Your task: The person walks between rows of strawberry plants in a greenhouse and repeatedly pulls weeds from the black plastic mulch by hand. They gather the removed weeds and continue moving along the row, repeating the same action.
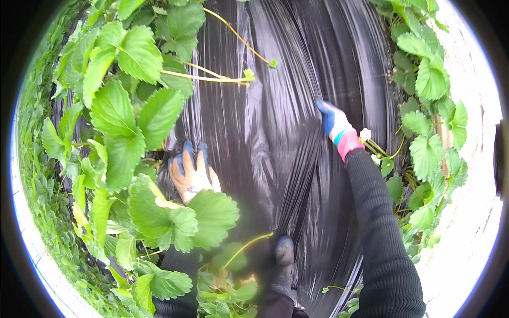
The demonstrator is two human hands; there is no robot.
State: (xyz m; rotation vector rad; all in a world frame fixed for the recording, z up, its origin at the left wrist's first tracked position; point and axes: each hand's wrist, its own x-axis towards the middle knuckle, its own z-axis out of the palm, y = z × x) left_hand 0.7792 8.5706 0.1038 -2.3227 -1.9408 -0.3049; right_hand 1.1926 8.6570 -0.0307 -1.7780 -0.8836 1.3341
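Black plastic mulch film [254, 151] covers the ground between two rows of strawberry plants. My left hand [191, 175], in a glove with blue fingertips, lies with its fingers spread on the film at the foot of the left row. Leaves [214, 218] hide its wrist. On the right, my right hand [335, 121], in a blue, white and pink glove, grips a gathered part of the film. Tight folds run from it down toward my boot [284, 254]. What lies under its fingers is hidden.
Dense strawberry plants [115, 111] line the left, and another row [425, 151] runs along the right. Thin runners [238, 35] reach over the film from the left. A white strawberry flower [365, 134] sits beside my right wrist.
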